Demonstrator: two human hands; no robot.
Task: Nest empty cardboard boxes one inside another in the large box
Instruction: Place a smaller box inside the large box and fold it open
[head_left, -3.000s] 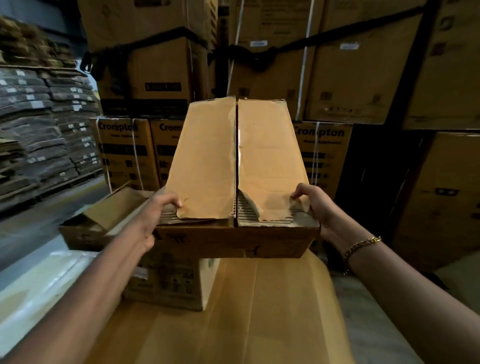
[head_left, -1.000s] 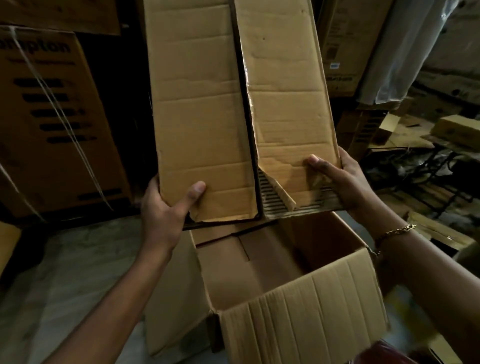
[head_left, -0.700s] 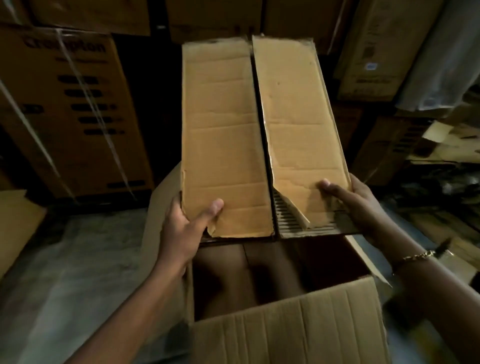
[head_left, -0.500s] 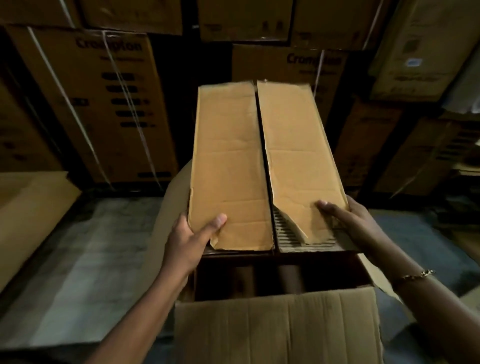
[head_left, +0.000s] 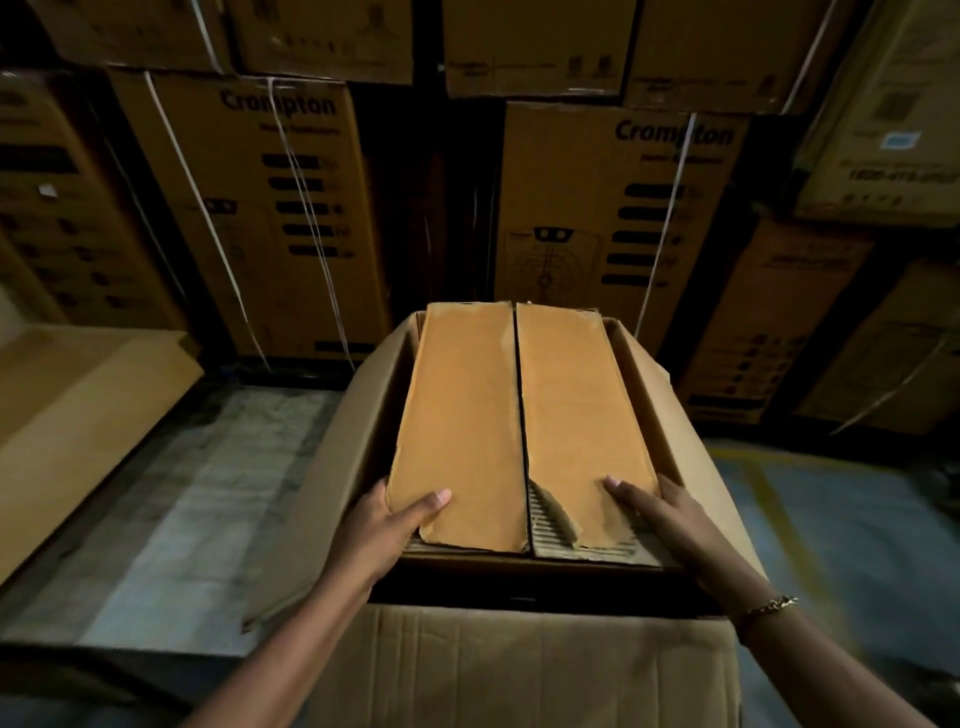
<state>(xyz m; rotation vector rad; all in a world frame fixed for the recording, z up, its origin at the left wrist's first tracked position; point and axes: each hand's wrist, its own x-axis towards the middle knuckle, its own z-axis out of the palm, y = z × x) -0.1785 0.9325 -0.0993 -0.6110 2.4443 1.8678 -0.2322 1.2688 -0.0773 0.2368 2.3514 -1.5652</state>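
A long brown cardboard box (head_left: 467, 415) with two closed top flaps, the right one torn at its near corner, lies inside the mouth of the large open box (head_left: 332, 467). My left hand (head_left: 384, 525) grips its near left corner, thumb on top. My right hand (head_left: 670, 514) holds its near right corner, fingers flat on the torn flap. The large box's flaps spread outwards; its near flap (head_left: 519, 670) folds towards me. The inside of the large box is hidden.
Tall strapped Crompton cartons (head_left: 280, 208) stand stacked in a wall right behind the large box. More cartons (head_left: 779, 322) rise at the right. A flat cardboard sheet (head_left: 67, 405) lies at the left. Grey floor (head_left: 197, 499) shows left and right of the box.
The long box has come down from a raised, tilted hold into the large box's opening and now lies nearly level. Both hands kept their grip on its near end.
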